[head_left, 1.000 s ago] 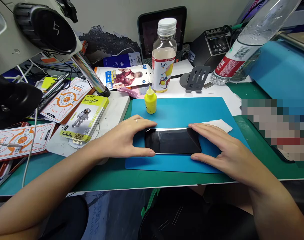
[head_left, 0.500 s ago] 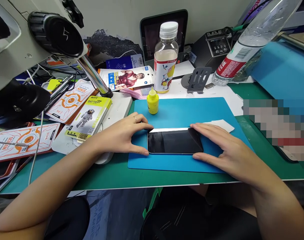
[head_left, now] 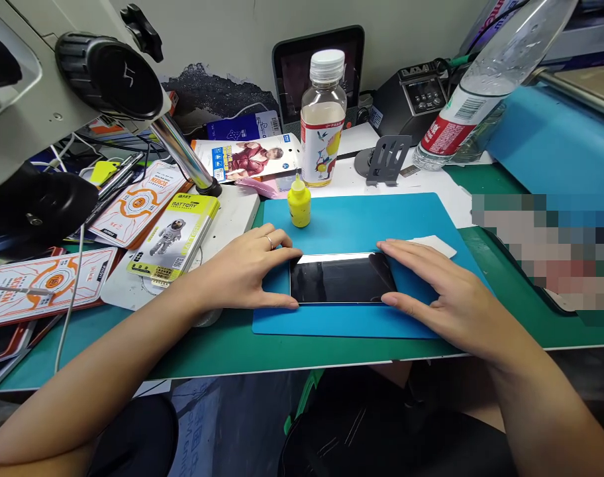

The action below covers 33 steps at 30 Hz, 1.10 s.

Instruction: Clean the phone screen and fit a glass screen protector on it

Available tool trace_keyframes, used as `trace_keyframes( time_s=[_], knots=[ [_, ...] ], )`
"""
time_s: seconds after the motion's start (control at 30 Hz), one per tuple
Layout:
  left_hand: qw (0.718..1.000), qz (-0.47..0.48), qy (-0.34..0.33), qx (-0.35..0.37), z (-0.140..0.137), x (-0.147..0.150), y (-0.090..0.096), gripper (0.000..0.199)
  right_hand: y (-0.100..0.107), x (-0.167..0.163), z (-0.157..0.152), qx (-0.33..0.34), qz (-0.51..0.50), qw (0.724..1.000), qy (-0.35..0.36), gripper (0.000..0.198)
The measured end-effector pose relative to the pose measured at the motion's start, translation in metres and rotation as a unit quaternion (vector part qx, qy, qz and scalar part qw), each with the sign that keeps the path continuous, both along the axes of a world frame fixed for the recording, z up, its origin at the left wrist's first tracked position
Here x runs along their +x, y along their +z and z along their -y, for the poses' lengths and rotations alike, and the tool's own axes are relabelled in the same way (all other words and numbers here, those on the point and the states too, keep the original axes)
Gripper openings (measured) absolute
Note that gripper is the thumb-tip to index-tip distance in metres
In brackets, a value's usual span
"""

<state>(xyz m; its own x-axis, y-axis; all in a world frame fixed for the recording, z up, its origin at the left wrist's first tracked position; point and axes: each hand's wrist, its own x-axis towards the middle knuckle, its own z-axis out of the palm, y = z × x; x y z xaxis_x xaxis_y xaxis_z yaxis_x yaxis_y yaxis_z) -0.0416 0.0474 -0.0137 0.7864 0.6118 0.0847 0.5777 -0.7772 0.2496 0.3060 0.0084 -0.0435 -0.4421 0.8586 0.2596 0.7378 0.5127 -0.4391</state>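
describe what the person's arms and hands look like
The left hand and right hand are ungloved. A thin, shiny ring circles one left finger; none shows on the right. The left forearm and right forearm are bare as far as they show, with no sleeve, watch or bracelet in view.

Left forearm (head_left: 118,364) bare, slanting in from lower left; right forearm (head_left: 540,391) bare, slanting in from lower right. Left hand (head_left: 252,271) and right hand (head_left: 451,295) apart, facing each other, backs mostly up. Left wrist (head_left: 200,291) nearly straight. Left thumb (head_left: 277,300) extended rightward, left fingers (head_left: 282,255) close together, gap between. Right thumb (head_left: 406,306) pointing left, right fingers (head_left: 406,255) long, lightly bent, spread from thumb. Pressure of fingertips unclear.
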Motion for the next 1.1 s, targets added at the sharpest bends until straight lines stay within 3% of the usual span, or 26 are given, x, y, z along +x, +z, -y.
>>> trace_keyframes(
  time_s=[0.13, 0.27, 0.4, 0.5, 0.67, 0.87, 0.97, 1.1],
  knots=[
    [1.000, -0.004, 0.000, 0.002, 0.001, 0.001, 0.001, 0.068, 0.003, -0.005, 0.001, 0.058, -0.031, 0.998, -0.024, 0.046],
    [1.000, -0.007, -0.003, 0.004, 0.001, 0.001, 0.001, 0.069, 0.002, -0.008, 0.001, 0.119, -0.037, 0.980, -0.154, 0.035],
    [1.000, -0.005, -0.006, 0.007, 0.000, 0.001, 0.000, 0.068, -0.004, -0.003, -0.006, 0.092, 0.020, 0.970, -0.226, 0.039],
    [1.000, -0.001, -0.006, 0.010, 0.000, 0.001, -0.001, 0.066, -0.007, 0.001, -0.010, 0.067, 0.048, 0.973, -0.216, 0.037],
    [1.000, 0.001, -0.013, 0.009, -0.001, 0.000, -0.001, 0.068, -0.001, -0.003, -0.008, 0.076, 0.006, 0.975, -0.209, 0.029],
    [1.000, 0.012, -0.014, 0.015, -0.001, 0.000, -0.002, 0.065, 0.010, -0.013, 0.004, 0.162, -0.066, 0.961, -0.214, 0.019],
    [1.000, 0.011, -0.016, 0.018, -0.001, -0.001, -0.002, 0.066, 0.015, -0.031, 0.012, 0.197, -0.058, 0.965, -0.163, 0.017],
    [1.000, 0.007, -0.013, 0.023, -0.001, -0.001, -0.003, 0.067, 0.015, -0.071, 0.022, 0.158, -0.012, 0.987, -0.005, 0.020]
  ],
)
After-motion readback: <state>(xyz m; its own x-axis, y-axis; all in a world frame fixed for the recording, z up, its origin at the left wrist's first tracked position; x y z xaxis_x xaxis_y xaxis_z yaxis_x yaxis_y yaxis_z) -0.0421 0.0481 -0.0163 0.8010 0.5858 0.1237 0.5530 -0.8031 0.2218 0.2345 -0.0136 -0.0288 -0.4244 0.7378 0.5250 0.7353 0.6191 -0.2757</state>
